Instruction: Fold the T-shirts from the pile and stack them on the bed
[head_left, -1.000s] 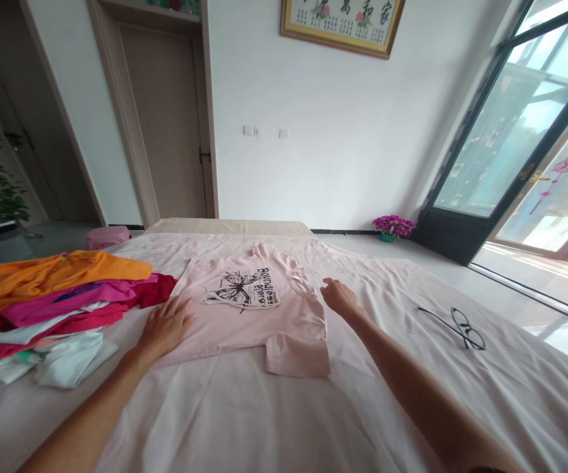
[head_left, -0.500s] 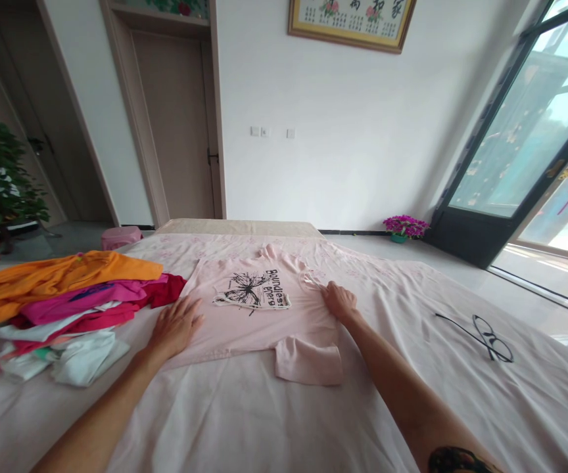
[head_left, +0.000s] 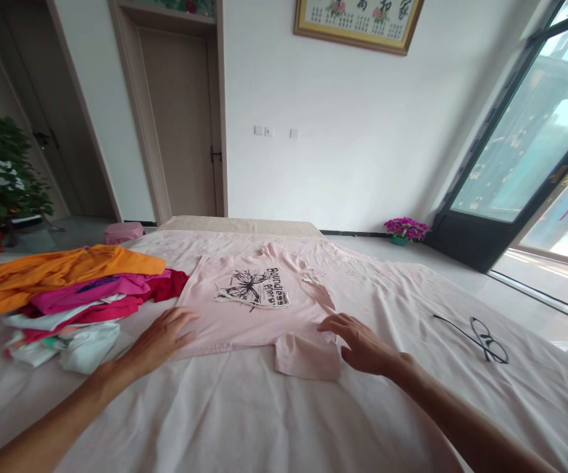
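Observation:
A pale pink T-shirt (head_left: 235, 326) with a black butterfly print and lettering lies spread on the bed, its collar on the far-right side. One sleeve (head_left: 307, 357) sticks out toward me. At the shirt's left edge is my left hand (head_left: 163, 338), open, fingers stretched over the fabric. My right hand (head_left: 360, 341) is at the shirt's right edge just above the sleeve, thumb apart from the slightly bent fingers and nothing gripped between them. A white drawstring (head_left: 252, 304) crosses the print.
A pile of clothes, with an orange garment (head_left: 71, 272) on top, sits on the left of the bed. Black-framed glasses (head_left: 486, 341) rest on the wrinkled sheet (head_left: 205, 420) to the right. Beyond the bed are a pink stool (head_left: 123, 232) and purple flowers (head_left: 406, 228).
My right hand has released the shirt's right edge and come toward me, near the sleeve; its fingers have loosened. My left hand has shifted slightly left. The shirt lies almost unchanged.

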The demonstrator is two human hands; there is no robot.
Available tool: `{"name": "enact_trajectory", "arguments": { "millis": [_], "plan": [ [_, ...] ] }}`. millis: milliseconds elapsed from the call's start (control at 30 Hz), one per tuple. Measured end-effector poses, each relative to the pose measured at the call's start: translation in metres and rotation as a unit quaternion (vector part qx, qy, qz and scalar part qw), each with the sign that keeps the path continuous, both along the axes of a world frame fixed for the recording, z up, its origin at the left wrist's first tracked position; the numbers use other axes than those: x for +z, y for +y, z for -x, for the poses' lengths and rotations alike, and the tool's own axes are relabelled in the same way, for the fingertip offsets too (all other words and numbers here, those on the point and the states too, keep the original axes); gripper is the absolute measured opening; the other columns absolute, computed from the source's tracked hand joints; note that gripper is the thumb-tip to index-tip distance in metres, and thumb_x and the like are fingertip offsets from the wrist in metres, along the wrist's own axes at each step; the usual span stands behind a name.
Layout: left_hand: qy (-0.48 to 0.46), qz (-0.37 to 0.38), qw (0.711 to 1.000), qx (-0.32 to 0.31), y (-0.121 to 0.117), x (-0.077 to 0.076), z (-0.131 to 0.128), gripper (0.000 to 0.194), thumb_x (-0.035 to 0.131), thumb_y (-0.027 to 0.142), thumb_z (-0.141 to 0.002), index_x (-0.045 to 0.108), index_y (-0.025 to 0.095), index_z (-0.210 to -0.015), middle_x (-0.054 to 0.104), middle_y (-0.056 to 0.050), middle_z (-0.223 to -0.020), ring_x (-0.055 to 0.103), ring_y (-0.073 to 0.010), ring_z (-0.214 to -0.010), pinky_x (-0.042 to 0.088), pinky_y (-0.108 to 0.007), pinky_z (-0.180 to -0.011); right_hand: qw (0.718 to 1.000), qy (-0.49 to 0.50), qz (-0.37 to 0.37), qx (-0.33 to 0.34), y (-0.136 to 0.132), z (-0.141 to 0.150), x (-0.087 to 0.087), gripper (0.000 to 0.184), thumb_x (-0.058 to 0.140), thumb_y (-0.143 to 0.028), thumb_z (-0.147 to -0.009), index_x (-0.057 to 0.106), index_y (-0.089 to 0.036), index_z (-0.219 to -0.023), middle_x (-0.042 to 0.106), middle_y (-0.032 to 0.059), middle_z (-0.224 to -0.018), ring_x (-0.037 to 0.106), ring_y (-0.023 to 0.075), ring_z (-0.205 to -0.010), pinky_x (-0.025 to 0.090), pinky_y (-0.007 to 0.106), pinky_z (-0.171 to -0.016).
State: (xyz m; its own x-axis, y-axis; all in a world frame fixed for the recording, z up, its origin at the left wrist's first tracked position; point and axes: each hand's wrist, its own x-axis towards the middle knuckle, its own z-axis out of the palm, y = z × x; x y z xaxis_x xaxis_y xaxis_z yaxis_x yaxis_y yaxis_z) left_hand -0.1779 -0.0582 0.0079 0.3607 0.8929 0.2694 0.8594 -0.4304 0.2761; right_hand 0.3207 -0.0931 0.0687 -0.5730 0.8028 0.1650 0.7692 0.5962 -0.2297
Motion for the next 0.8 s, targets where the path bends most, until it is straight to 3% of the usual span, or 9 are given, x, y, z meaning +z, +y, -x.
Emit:
{"name": "enact_trajectory", "arguments": {
  "millis": [133,267,400,500,567,667,800],
  "plan": [
    [-0.033,0.055,0.997,-0.039,-0.035,0.01,0.023,0.037,0.062,0.042,-0.08,0.065,0.029,-0.115,0.062,-0.005,-0.122,0.054,-0.0237,-0.119,0.044,-0.033,-0.102,0.997,0.046,0.04,0.055,-0.016,-0.001,-0.005,0.078,0.049,-0.002,-0.064,0.055,-0.033,-0.135,0.056,0.0032,-0.138,0.047,0.0236,-0.129,0.034,0.044,-0.109],
    [-0.047,0.04,0.998,-0.01,-0.045,0.005,0.035,0.022,0.057,0.033,-0.082,0.067,0.028,-0.1,0.064,-0.003,-0.117,0.057,-0.0213,-0.115,0.045,-0.029,-0.1,0.986,0.135,0.07,0.068,-0.007,0.018,-0.013,0.058,0.053,-0.009,-0.075,0.063,-0.032,-0.127,0.063,0.0035,-0.13,0.054,0.0234,-0.122,0.04,0.043,-0.106],
    [-0.09,0.024,0.996,0.002,-0.044,0.001,0.035,0.02,0.051,0.038,-0.086,0.065,0.025,-0.092,0.068,-0.006,-0.114,0.062,-0.0212,-0.111,0.048,-0.029,-0.097,0.973,0.199,0.101,0.061,-0.001,0.034,-0.008,0.029,0.058,-0.024,-0.085,0.073,-0.027,-0.11,0.072,0.006,-0.11,0.065,0.0225,-0.102,0.049,0.035,-0.092],
    [-0.128,0.039,0.991,0.009,-0.048,0.004,0.039,0.022,0.05,0.04,-0.087,0.063,0.025,-0.096,0.067,-0.006,-0.119,0.062,-0.021,-0.114,0.047,-0.028,-0.099,0.965,0.205,0.155,0.043,-0.007,0.035,0.004,0.022,0.057,-0.023,-0.085,0.074,-0.023,-0.098,0.074,0.0042,-0.089,0.067,0.0195,-0.08,0.051,0.029,-0.075],
    [-0.144,0.046,0.988,0.011,-0.05,0.01,0.044,0.022,0.051,0.041,-0.087,0.063,0.025,-0.096,0.068,-0.005,-0.12,0.061,-0.0215,-0.115,0.047,-0.029,-0.099,0.958,0.211,0.194,0.033,-0.009,0.033,0.011,0.02,0.055,-0.021,-0.084,0.073,-0.02,-0.093,0.073,0.0039,-0.084,0.066,0.0189,-0.076,0.049,0.027,-0.07],
    [-0.179,0.041,0.982,0.032,-0.043,0.022,0.044,0.025,0.051,0.044,-0.087,0.062,0.024,-0.095,0.07,-0.004,-0.109,0.064,-0.0221,-0.107,0.049,-0.029,-0.093,0.94,0.267,0.21,0.005,0.001,0.033,0.014,0.016,0.058,-0.025,-0.082,0.071,-0.018,-0.088,0.072,0.0049,-0.085,0.065,0.0197,-0.078,0.049,0.027,-0.069],
    [-0.264,0.019,0.96,0.088,-0.005,0.034,0.029,0.036,0.048,0.051,-0.086,0.059,0.022,-0.105,0.069,-0.004,-0.099,0.065,-0.0209,-0.094,0.051,-0.029,-0.083,0.899,0.388,0.18,-0.09,0.048,0.044,0.009,0.021,0.064,-0.037,-0.076,0.065,-0.017,-0.079,0.068,0.0035,-0.077,0.062,0.0191,-0.074,0.049,0.028,-0.065]
  ]
}}
